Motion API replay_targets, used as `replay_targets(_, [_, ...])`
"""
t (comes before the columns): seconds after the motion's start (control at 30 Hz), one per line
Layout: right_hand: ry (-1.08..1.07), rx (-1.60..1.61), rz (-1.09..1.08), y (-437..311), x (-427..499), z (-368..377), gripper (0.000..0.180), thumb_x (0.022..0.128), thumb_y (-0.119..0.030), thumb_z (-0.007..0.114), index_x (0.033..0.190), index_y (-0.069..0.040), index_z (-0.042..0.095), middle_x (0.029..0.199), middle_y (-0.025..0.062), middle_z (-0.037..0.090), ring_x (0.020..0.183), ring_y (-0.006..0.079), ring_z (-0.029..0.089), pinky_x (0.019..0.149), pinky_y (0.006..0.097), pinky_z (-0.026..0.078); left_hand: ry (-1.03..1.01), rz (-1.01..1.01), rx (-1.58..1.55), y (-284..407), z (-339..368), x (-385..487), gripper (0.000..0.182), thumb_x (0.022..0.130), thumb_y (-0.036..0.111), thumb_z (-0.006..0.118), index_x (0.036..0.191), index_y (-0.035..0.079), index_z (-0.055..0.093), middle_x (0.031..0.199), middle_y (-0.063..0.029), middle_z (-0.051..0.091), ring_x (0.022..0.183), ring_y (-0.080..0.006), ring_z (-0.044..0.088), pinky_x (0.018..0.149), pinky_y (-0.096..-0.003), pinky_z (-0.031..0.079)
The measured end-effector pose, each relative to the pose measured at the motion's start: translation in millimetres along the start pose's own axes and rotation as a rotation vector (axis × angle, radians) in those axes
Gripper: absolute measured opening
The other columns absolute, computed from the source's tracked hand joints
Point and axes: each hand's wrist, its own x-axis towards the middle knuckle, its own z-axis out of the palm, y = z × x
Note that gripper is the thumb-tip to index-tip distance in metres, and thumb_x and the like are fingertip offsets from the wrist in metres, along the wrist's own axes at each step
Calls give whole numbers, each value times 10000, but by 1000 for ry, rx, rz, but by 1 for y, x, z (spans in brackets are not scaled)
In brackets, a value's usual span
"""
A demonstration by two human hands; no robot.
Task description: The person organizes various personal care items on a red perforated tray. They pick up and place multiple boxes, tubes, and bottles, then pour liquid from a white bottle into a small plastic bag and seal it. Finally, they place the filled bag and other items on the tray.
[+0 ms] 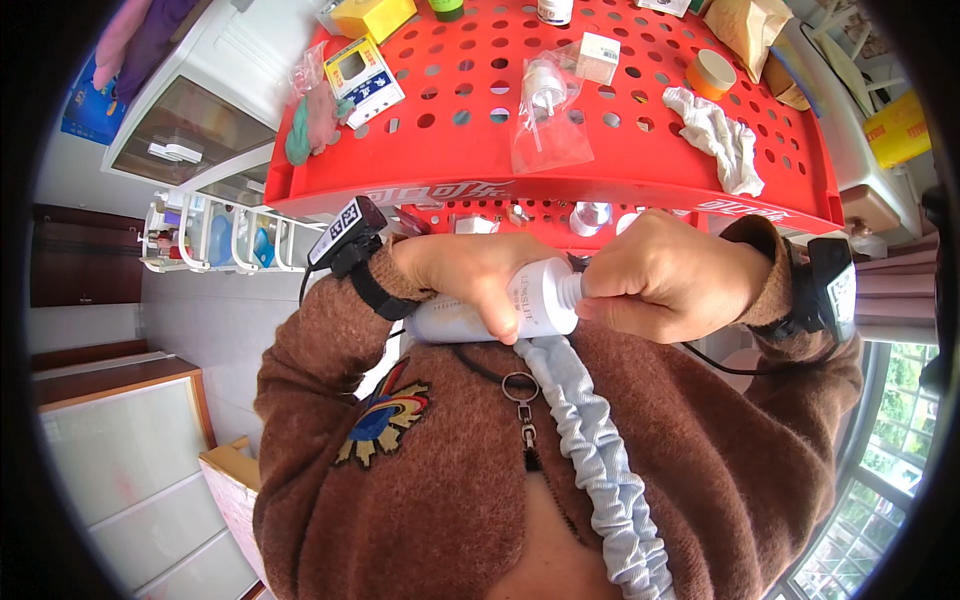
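Note:
A white plastic bottle (544,304) with grey writing lies on its side in front of my chest. My left hand (480,274) is wrapped around its body, thumb across the front. Pointing right, its threaded neck (572,289) is bare of any cap along the part that shows. My right hand (660,281) is closed at the end of the neck, thumb and curled finger against it. Those fingers hide the bottle's mouth and anything between them. Beyond, on the red shelf, a white pump head (546,88) lies with a clear plastic bag (551,142).
The red perforated shelf (450,154) has a raised front lip. It carries a yellow-and-blue box (365,81), a small white box (598,58), an orange jar (711,73), a crumpled white cloth (716,139) and green-and-pink cloths (315,120). A grey-blue ruched strap (600,465) hangs below the bottle.

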Motion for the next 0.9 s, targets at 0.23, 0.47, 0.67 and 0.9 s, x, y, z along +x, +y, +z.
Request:
replay_targets(0.23, [-113,153,63,-1,4,-2,180,799,-89,569,649,7,546,559,171,503,513,335,512,480,393,384,51,90,120,-1,6,-1,491,539,95,697,999,-3,556,869,-47,608,790,-134,569,702,-288,458])
replay_targets(0.47, [94,250,25,-41,-2,-59,182,827,-39,547,659,30,555,530,144,495,473,261,520,449,350,375,-2,96,107,-6,0,-5,598,504,141,728,1056,-7,555,971,-72,613,896,-152,574,795,-302,455])
replay_targets(0.67, [218,-47,181,-11,-8,-49,166,883,-82,543,764,27,583,587,89,521,481,130,463,471,288,374,48,276,185,-7,-6,-18,556,502,130,716,1019,-4,558,940,-69,597,871,-161,571,776,-306,450])
replay_targets(0.9, [457,320,405,41,-12,-42,228,947,-157,468,931,7,626,822,15,602,606,71,502,564,209,415,242,499,122,-1,-10,-65,573,546,182,755,1041,1,530,975,-88,576,899,-183,555,792,-313,434])
